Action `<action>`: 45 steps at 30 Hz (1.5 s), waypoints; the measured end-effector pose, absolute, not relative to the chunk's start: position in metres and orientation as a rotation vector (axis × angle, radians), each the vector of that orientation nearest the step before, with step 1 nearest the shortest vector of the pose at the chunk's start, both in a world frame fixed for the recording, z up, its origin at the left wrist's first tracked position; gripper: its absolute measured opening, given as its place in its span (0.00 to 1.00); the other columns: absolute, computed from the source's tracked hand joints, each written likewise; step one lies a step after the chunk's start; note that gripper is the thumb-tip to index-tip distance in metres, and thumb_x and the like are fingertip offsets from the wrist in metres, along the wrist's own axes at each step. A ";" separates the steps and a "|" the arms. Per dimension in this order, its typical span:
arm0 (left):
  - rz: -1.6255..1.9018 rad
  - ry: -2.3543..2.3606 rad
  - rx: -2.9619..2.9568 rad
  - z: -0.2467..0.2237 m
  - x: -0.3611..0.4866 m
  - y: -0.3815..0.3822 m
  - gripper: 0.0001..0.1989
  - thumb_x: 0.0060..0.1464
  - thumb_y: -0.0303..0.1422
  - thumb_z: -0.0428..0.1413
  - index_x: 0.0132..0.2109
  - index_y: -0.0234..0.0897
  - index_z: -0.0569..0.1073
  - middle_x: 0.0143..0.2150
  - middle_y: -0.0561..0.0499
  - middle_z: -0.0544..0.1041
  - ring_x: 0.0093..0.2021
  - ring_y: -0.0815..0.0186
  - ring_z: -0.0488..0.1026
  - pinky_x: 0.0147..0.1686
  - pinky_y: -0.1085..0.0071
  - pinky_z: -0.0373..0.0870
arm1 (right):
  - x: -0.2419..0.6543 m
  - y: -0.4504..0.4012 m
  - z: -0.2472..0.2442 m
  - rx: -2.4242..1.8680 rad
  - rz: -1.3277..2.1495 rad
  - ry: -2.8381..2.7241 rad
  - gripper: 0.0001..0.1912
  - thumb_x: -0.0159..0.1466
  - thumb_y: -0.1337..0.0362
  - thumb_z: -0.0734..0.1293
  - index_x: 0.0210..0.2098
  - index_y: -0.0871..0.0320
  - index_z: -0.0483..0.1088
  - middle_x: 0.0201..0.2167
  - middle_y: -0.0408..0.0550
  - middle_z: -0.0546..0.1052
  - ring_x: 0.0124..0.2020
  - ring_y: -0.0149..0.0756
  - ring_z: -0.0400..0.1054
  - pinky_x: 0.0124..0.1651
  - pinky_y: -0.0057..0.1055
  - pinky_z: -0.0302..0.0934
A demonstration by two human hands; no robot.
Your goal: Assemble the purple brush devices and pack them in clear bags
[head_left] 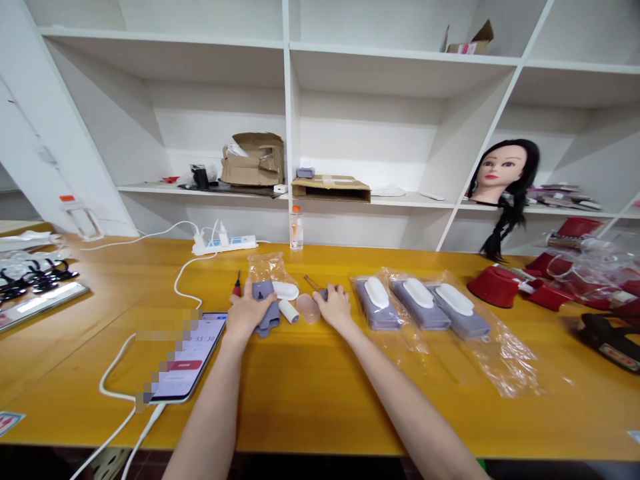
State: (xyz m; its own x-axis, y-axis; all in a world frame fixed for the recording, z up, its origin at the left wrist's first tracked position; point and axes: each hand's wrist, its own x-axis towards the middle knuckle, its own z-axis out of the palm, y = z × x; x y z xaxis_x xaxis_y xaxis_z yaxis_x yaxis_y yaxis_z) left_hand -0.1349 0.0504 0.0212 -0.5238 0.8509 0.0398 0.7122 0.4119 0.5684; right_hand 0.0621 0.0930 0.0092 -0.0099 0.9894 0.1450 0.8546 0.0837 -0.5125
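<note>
On the wooden table, my left hand [249, 312] rests spread over the left side of a flat grey-purple piece [265, 293], its fingers apart. A red-handled tool [237, 287] lies just beyond that hand. My right hand [334, 305] has its fingers curled over a small dark grey part, mostly hidden beneath them; a thin metal pronged piece [313, 283] extends past the fingertips. Between the hands lie a white oval piece [285, 291], a white cylinder [289, 311] and a round pinkish disc [308, 309]. Clear plastic wrap [267, 265] is behind them.
Several bagged grey items with white ovals [419, 293] lie to the right, before red parts [494, 285]. A phone [193, 360] with a white cable is at left. Behind stand a power strip [225, 245], a bottle [297, 230] and white shelves [370, 57].
</note>
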 end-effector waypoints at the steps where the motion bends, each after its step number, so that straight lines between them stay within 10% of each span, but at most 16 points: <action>1: 0.804 2.431 1.359 0.023 -0.136 0.050 0.46 0.41 0.59 0.43 0.62 0.36 0.49 0.52 0.31 0.62 0.50 0.42 0.66 0.45 0.55 0.59 | 0.062 0.092 0.009 -1.808 0.387 -1.911 0.28 0.60 0.49 0.56 0.54 0.59 0.59 0.52 0.61 0.60 0.53 0.53 0.54 0.48 0.45 0.51; 12: 0.733 2.418 1.290 0.017 -0.140 0.053 0.47 0.41 0.58 0.45 0.56 0.19 0.56 0.51 0.23 0.62 0.50 0.41 0.65 0.46 0.56 0.60 | 0.065 0.086 0.012 -1.753 0.389 -1.924 0.27 0.60 0.50 0.56 0.54 0.59 0.59 0.52 0.59 0.61 0.52 0.50 0.56 0.49 0.41 0.50; 17: 0.759 2.416 1.441 0.016 -0.132 0.056 0.44 0.48 0.54 0.41 0.62 0.24 0.45 0.59 0.26 0.54 0.54 0.43 0.61 0.49 0.57 0.58 | 0.070 0.081 0.022 -1.705 0.373 -1.945 0.26 0.61 0.52 0.56 0.54 0.59 0.59 0.52 0.58 0.62 0.52 0.47 0.57 0.50 0.39 0.50; 30: 0.858 2.395 1.696 0.023 -0.112 0.046 0.28 0.53 0.45 0.41 0.58 0.37 0.59 0.61 0.37 0.57 0.58 0.41 0.55 0.47 0.46 0.57 | 0.167 0.045 0.052 -2.011 -0.083 -1.945 0.28 0.60 0.52 0.57 0.57 0.56 0.55 0.52 0.58 0.62 0.52 0.55 0.56 0.48 0.47 0.53; 37: 1.352 1.505 2.194 0.013 -0.051 0.036 0.20 0.52 0.37 0.50 0.52 0.41 0.68 0.55 0.44 0.67 0.57 0.55 0.60 0.55 0.57 0.54 | 0.174 0.055 0.027 -2.178 0.112 -1.856 0.46 0.52 0.46 0.63 0.62 0.60 0.41 0.52 0.64 0.60 0.49 0.59 0.59 0.43 0.46 0.56; 45: 1.142 1.037 2.166 0.001 -0.019 0.020 0.13 0.51 0.34 0.51 0.44 0.39 0.73 0.47 0.46 0.74 0.49 0.61 0.68 0.52 0.62 0.60 | 0.182 0.064 0.021 -2.123 0.063 -1.674 0.35 0.52 0.55 0.61 0.56 0.63 0.50 0.47 0.61 0.66 0.46 0.55 0.63 0.43 0.42 0.57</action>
